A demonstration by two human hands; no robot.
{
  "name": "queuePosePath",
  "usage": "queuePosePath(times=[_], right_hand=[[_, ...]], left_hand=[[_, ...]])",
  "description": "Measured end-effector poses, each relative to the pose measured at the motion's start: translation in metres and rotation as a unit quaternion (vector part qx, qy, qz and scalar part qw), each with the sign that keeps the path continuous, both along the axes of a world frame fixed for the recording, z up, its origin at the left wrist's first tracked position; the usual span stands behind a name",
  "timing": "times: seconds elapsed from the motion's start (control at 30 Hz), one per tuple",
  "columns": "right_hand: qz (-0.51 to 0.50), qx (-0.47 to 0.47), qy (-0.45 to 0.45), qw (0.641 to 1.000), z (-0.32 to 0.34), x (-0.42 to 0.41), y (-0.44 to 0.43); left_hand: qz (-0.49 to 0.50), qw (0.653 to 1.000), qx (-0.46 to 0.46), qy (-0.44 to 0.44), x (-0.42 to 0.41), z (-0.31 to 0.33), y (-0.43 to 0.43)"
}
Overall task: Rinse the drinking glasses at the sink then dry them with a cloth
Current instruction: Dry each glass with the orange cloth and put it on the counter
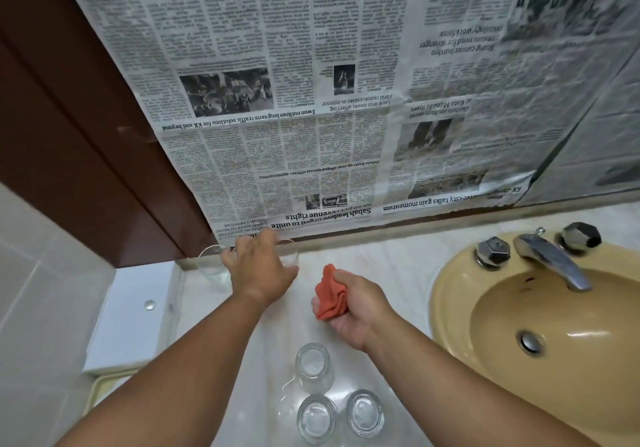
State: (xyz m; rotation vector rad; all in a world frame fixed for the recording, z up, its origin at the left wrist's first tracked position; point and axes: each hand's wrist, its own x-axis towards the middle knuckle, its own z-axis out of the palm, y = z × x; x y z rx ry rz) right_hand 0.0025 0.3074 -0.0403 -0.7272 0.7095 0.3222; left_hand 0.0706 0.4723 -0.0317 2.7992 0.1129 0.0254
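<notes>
Three near glasses (317,419): mouth-down on counter (381,266), near middle, close together, left of sink (446,290).
Far glass (290,256): far left by the wall (277,100), under left hand (259,268); only its right side shows.
End glass (211,263): just left of far glass, clear and blurred; cannot tell if upright.
Left hand: palm down over far glass, fingers bent down over the rim. Back of hand hides contact, so cannot tell if it grips.
Right hand (356,311): fingers curled round cloth (329,296), orange and bunched, above counter between far glass and sink.
Tap (550,259): no stream visible.
Step (judged): left hand at far glass with cloth ready, likely picking it up to dry; could equally be setting it down.
Do it well: take the glass by its side wall, not the rim. Lift straight up so it misses end glass. Bring it to the cloth, push cloth inside, turn the glass, then wipe the outside. Park it mouth-down with near glasses.
Risk: wet glass slips; end glass close enough to knock.
</notes>
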Motion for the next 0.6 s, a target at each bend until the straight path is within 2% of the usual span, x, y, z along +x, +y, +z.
queuePosePath(times=[0.4, 0.5, 0.6], right_hand=[[0.028, -0.005, 0.006, 1.000, 0.005, 0.005, 0.007], [0.036, -0.034, -0.004, 0.999, 0.011, 0.001, 0.006], [0.037, -0.061, -0.022, 0.997, 0.021, -0.008, 0.005]], left_hand=[[-0.031, 0.996, 0.063, -0.059, 0.000, -0.010, 0.011], [-0.042, 0.996, 0.047, -0.062, -0.005, -0.003, 0.012], [-0.088, 0.990, -0.011, -0.108, -0.025, 0.004, 0.013]])
